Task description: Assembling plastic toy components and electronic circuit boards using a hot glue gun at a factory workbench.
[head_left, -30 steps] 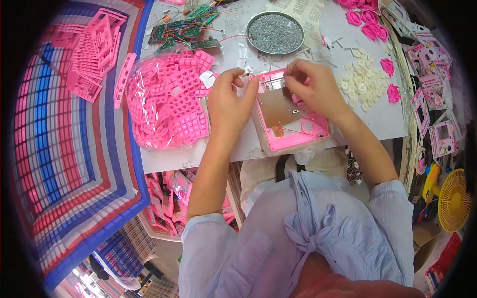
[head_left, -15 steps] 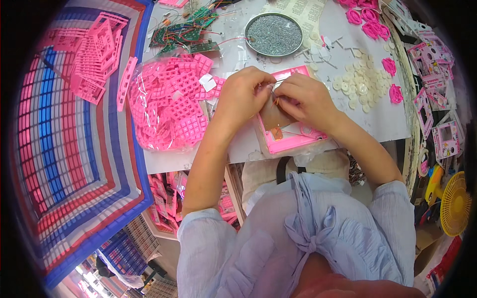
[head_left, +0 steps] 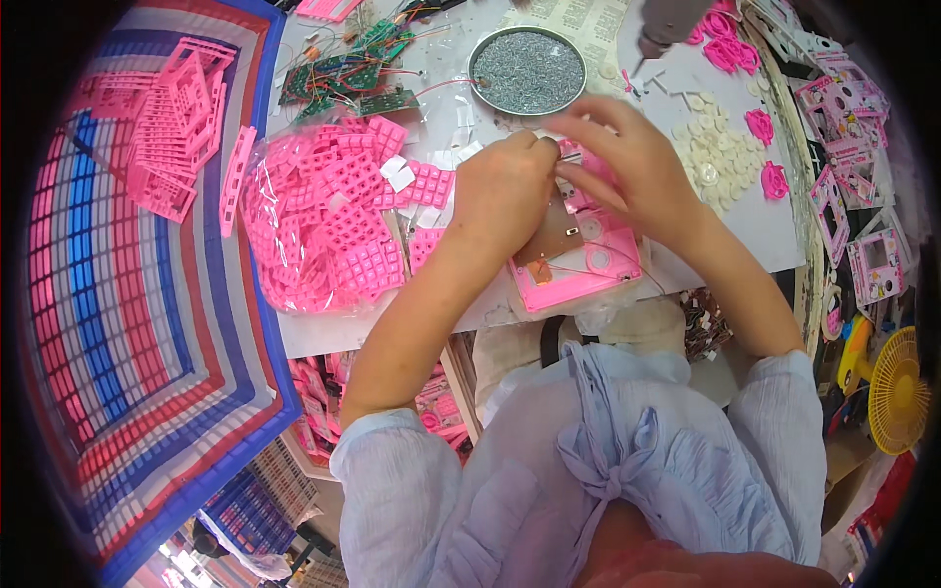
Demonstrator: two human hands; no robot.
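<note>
Both hands, left hand (head_left: pixel 505 191) and right hand (head_left: pixel 627 167), pinching a small part over the pink case (head_left: pixel 578 265), hands sitting higher than half a second ago.

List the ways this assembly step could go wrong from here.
1. The pink frame overhangs the table's front edge; pressure from the left hand or right hand might tip it off.
2. The thin wire along the frame's near edge could snag and pull loose.
3. The round tray of small grey parts sits just beyond the right hand; a sweep might spill it.
</note>
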